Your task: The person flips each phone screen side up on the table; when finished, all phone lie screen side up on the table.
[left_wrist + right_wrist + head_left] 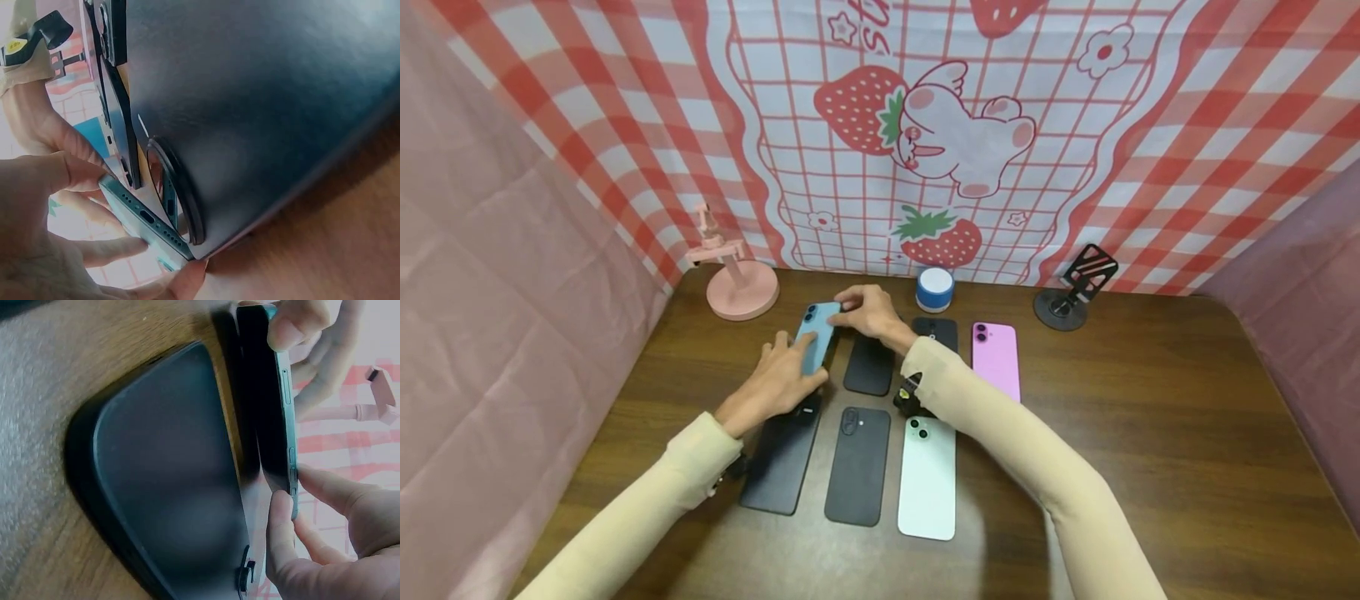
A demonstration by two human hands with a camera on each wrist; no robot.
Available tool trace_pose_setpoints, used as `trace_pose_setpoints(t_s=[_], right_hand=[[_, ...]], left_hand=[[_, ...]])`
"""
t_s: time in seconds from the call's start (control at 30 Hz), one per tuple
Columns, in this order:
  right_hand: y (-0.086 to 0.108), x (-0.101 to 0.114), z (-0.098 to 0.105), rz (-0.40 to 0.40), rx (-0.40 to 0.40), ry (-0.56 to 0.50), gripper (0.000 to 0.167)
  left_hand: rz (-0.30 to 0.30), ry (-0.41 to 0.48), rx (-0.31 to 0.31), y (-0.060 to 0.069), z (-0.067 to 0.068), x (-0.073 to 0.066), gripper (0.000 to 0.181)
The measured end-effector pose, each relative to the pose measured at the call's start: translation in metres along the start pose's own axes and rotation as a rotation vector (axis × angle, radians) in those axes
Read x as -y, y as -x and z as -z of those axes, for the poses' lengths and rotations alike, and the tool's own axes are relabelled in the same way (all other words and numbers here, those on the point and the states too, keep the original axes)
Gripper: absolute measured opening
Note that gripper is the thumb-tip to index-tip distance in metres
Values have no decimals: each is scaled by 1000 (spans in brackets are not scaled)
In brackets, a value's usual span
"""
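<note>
This is a tabletop nook walled with cloth: round a wood-grained table (1150, 450), a red-checked strawberry cloth (1052, 108) hangs at twelve o'clock and plain pink cloths (497, 333) at nine and three, so whether a home, shop or studio lies behind them cannot be told. Phones (927, 487), most lying flat in rows mid-table, with a pink stand (742, 292) at ten o'clock, a black stand (1061, 311) at two and a blue-and-white cylinder (935, 293) near twelve, give it the look of a small display counter.
</note>
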State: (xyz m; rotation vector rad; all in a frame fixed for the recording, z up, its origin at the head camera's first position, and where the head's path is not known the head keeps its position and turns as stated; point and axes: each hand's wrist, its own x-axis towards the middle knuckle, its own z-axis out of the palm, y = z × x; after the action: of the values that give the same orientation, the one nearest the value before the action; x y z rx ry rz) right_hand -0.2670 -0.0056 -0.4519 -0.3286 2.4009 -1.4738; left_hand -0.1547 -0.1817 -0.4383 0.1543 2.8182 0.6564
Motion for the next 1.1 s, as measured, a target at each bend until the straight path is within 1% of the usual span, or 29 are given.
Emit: trace_pose_setpoints(t_s=[0.13,0.27,0.37,0.47,0.6,0.73,0.87,1.0,1.1], right_hand=[[2,-2,1,-11,10,-94,42],[4,-2,1,-14,32,-157,47],[5,-2,2,-25,54,-224,49],[4,-1,1,-34,60,-295,50],[3,-2,0,-35,59,-369,48],[4,-2,-1,-36,58,-449,45],[4,-2,-2,-44,55,-490,44],[5,-2,-4,-44,57,-504,44],[7,-1,-4,-49,62,-492,45]], left_hand=[[-23,21,-10,1,0,3,75],[-30,43,-2,1,3,6,74],[-39,54,5,2,5,8,72],[-53,71,7,2,7,10,70],[-91,97,-17,3,7,12,66],[-151,133,-54,3,8,14,60],[-181,164,-75,2,8,14,57],[-181,193,-79,2,7,13,56],[-186,223,-75,2,7,13,56]])
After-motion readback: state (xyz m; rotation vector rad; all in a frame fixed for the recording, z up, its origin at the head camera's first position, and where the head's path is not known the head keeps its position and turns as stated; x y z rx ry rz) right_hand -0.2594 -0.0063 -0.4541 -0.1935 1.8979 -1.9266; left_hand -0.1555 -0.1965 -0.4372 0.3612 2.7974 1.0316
